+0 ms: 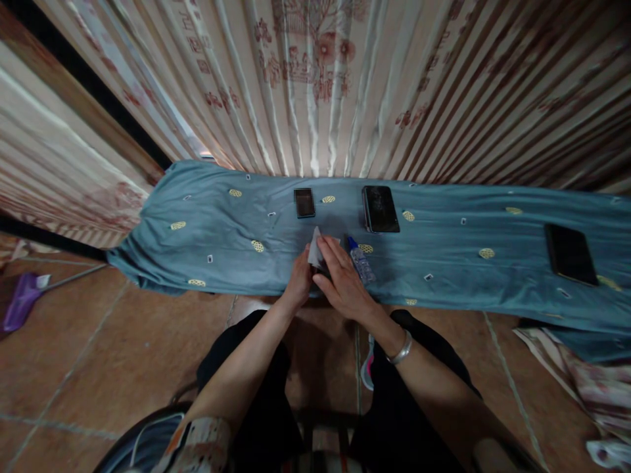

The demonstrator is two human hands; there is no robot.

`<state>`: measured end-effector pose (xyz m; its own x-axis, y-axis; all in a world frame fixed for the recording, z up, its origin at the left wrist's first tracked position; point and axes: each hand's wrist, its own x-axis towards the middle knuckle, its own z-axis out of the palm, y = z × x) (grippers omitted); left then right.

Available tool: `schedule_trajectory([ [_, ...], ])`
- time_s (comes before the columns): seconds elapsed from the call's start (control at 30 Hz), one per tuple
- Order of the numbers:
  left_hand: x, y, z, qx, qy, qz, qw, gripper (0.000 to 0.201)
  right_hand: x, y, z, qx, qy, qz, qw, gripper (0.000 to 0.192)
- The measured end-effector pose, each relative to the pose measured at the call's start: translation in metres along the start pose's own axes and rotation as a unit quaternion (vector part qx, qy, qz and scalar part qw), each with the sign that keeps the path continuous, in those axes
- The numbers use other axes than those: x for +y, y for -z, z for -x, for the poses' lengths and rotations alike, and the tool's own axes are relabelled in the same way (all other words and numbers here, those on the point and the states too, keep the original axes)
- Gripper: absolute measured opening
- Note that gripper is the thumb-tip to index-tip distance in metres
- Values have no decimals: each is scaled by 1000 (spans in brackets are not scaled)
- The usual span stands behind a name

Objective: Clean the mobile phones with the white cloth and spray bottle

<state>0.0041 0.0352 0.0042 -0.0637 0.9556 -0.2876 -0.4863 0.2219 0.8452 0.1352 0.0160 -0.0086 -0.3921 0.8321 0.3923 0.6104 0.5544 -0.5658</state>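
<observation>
Three dark phones (304, 202) (380, 208) (570, 253), one small bottle (360, 260), one white wipe (315, 247), one blue cloth (444, 263), two hands (298, 284) (341, 279).

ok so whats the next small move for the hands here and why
Probably a wipe across the dark thing under the hands: the right hand presses a white cloth on it, the left hand steadies it, and the small bottle lies beside them on the blue cloth.

The cloth-covered surface (444, 276) spans left to right, with the curtain (315, 79) behind it. At its near edge, both hands meet: left hand (299, 284), right hand (342, 279), a white wipe (314, 248) between them. A small bottle (361, 261) lies just right. A small phone (304, 202) and a larger phone (380, 209) lie farther back; a third phone (570, 253) lies far right.
</observation>
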Motion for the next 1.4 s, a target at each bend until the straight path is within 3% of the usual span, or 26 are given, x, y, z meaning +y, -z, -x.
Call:
schedule_trajectory([
  [0.37, 12, -12, 9, -16, -11, -95, 995, 19, 3, 11, -3, 21, -21, -41, 999, 57],
  [0.47, 11, -13, 9, -6, 7, -72, 997, 15, 7, 10, -3, 30, -46, -43, 998, 54],
  [0.73, -4, -7, 1, -27, -25, -52, 998, 25, 14, 5, -1, 53, -95, -65, 992, 53],
  [1.23, 4, -16, -4, 45, 95, 95, 990, 37, 9, -12, 3, 28, -104, -67, 992, 66],
  [1.4, 8, -14, -5, 44, 115, 115, 986, 40, 10, -16, 4, 28, -99, -71, 992, 58],
])
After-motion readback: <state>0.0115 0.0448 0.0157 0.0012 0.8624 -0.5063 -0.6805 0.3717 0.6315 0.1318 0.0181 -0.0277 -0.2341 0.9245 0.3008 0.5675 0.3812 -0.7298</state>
